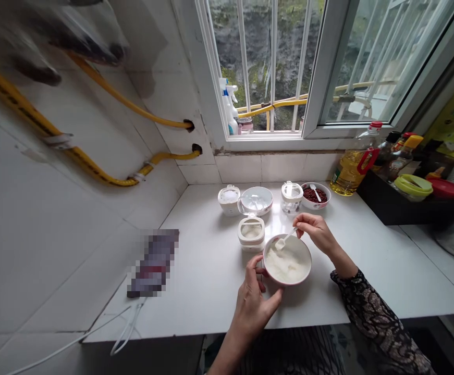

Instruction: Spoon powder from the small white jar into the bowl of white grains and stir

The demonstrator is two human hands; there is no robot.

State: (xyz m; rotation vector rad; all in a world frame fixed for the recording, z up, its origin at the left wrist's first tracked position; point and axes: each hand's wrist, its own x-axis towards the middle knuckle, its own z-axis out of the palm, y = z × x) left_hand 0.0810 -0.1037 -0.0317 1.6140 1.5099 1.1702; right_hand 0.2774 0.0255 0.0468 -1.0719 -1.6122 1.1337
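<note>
Left hand (252, 312) curved around the side of a pink-rimmed white bowl (288, 284); right hand (316, 234) pinching a small white spoon (285, 239), its tip down in white, mushy food (287, 263). Just beyond the bowl, on the white counter (211, 291), a square container of white powder (250, 233). Farther back, against the tiled wall, a round jar (229, 200), a glass jar (292, 197), a bowl of red beans (313, 195) and a bottle of cooking oil (350, 166).
</note>
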